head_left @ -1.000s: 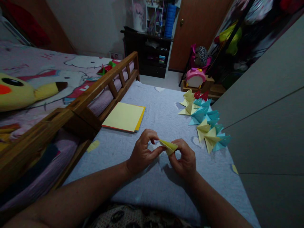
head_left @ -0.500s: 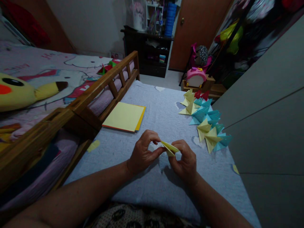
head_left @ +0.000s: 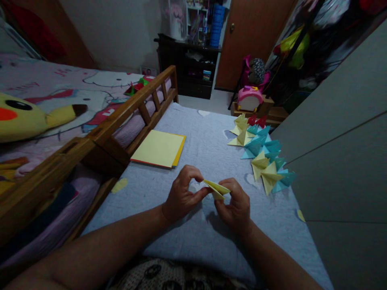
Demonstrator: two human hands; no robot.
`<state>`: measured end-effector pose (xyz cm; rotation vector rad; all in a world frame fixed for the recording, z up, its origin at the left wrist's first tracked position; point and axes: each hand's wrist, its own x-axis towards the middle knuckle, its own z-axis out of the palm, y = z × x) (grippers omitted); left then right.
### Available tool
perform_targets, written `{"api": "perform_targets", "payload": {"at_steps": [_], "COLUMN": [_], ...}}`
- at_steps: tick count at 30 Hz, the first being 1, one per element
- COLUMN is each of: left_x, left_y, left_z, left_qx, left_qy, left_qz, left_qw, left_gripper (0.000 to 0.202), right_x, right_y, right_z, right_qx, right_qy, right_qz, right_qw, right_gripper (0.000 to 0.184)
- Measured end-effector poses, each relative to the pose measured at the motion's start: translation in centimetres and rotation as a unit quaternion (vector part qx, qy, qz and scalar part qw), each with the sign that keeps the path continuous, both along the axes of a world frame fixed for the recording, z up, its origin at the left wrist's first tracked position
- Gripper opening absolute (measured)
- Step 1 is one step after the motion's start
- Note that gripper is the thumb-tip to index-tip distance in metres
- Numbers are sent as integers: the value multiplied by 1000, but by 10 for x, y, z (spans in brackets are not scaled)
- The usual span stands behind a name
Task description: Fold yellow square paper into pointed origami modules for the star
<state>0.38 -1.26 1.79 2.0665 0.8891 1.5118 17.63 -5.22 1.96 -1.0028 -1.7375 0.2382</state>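
Note:
A small folded yellow paper piece (head_left: 217,188) is held just above the pale blue bed sheet (head_left: 199,137). My left hand (head_left: 183,195) pinches its left end between thumb and forefinger. My right hand (head_left: 236,205) grips its right end with curled fingers. To the right of my hands, a row of folded paper pieces (head_left: 261,155) in yellow, blue and red lies along the sheet's edge. A flat stack of square paper sheets (head_left: 159,148), pale yellow on top, rests ahead to the left.
A wooden bed rail (head_left: 121,117) runs along the left, with a yellow plush toy (head_left: 27,117) on the bed behind it. A grey wardrobe panel (head_left: 341,137) stands close on the right. A dark shelf unit (head_left: 193,68) and a brown door (head_left: 250,36) are farther back.
The yellow piece has shifted slightly in my fingers, its right tip now a little farther out. Both hands stay in nearly the same place.

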Motion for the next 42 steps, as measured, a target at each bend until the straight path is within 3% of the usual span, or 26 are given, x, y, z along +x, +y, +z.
{"api": "perform_targets", "payload": {"at_steps": [32,42], "left_x": [-1,-1], "left_y": [0,2], "left_z": [2,-1], "left_qx": [-4,-24], "left_qy": [20,24], "left_qz": [17,-73], "left_qw": [1000,997], "left_gripper": [22,8], "right_x": [0,0], "right_y": [0,2], "right_z": [3,0], "right_qx": [1,-14], "right_qy": [7,11], "right_qz": [-4,-14], "right_qw": [1000,1000], "right_gripper": [21,17]}}
